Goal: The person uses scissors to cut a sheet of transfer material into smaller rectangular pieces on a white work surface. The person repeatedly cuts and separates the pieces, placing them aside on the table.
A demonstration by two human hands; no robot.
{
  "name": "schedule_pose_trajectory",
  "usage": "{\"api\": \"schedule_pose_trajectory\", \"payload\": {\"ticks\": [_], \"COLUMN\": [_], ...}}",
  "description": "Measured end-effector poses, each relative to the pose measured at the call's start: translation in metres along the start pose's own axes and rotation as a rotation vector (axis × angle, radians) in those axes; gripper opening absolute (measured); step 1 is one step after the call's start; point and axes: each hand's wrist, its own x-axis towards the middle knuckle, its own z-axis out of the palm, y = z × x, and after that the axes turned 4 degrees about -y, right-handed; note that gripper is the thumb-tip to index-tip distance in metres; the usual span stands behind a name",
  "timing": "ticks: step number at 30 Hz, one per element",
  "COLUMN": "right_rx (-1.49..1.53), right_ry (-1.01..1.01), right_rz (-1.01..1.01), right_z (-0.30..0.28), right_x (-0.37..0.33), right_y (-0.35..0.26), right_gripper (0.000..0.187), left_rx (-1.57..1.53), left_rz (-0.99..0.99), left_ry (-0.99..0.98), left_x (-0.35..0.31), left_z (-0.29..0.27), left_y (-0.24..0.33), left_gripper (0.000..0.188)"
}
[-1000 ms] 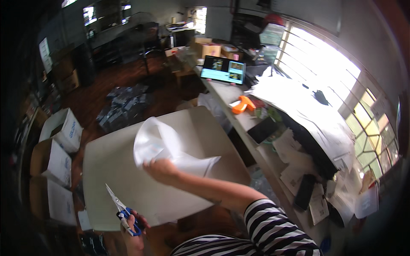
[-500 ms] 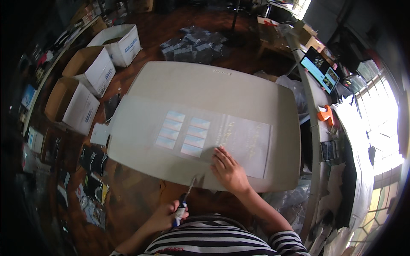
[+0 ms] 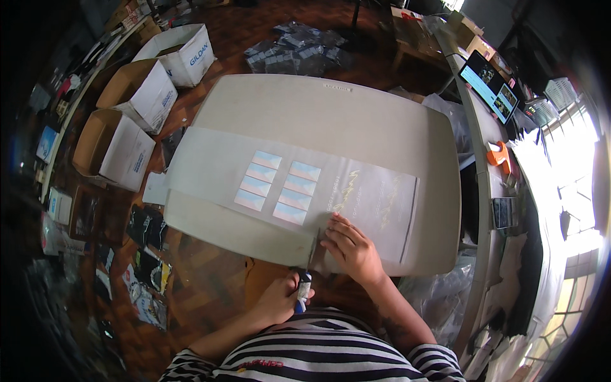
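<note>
The left hand (image 3: 278, 300) clasps one pair of blue-handled metal scissors (image 3: 303, 293), pointing away; the right hand (image 3: 355, 252), fingers slightly spread, rests on one translucent sheet (image 3: 372, 210), lengthwise left-to-right across the beige table (image 3: 286, 105); I count eight pale rectangles (image 3: 296, 184).

Scissors (image 3: 304, 293) in left fingers (image 3: 291, 282), right fingers (image 3: 344, 234) on a printed sheet (image 3: 324, 191) (mostly pale)

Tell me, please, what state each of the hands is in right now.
Left hand: closed, holding the blue-handled scissors.
Right hand: open, resting on the printed sheet.
</note>
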Motion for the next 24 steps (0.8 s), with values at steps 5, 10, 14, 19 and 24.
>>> {"api": "schedule_pose_trajectory", "payload": {"ticks": [5,10,14,19,24], "right_rx": [0.054,0.059,0.068,0.086,0.093], "right_ry": [0.034,0.044,0.039,0.041,0.025], "right_rz": [0.001,0.001,0.011,0.030,0.037], "right_z": [0.001,0.002,0.000,-0.001,-0.002], "right_x": [-0.001,-0.002,-0.001,0.000,0.000], "right_y": [0.005,0.005,0.003,0.001,0.001], "right_gripper": [0.019,0.019,0.018,0.017,0.018], "left_rx": [-0.024,-0.126,-0.213,-0.248,-0.317], "left_rz": [0.056,-0.064,-0.088,-0.110,-0.112], "left_ry": [0.037,-0.014,-0.028,-0.026,-0.050], "left_x": [0.003,0.002,-0.005,-0.006,-0.006], "left_z": [0.003,0.000,0.001,0.003,0.003], "left_y": [-0.001,0.004,0.012,0.018,0.019], "left_gripper": [0.030,0.028,0.029,0.030,0.029]}}
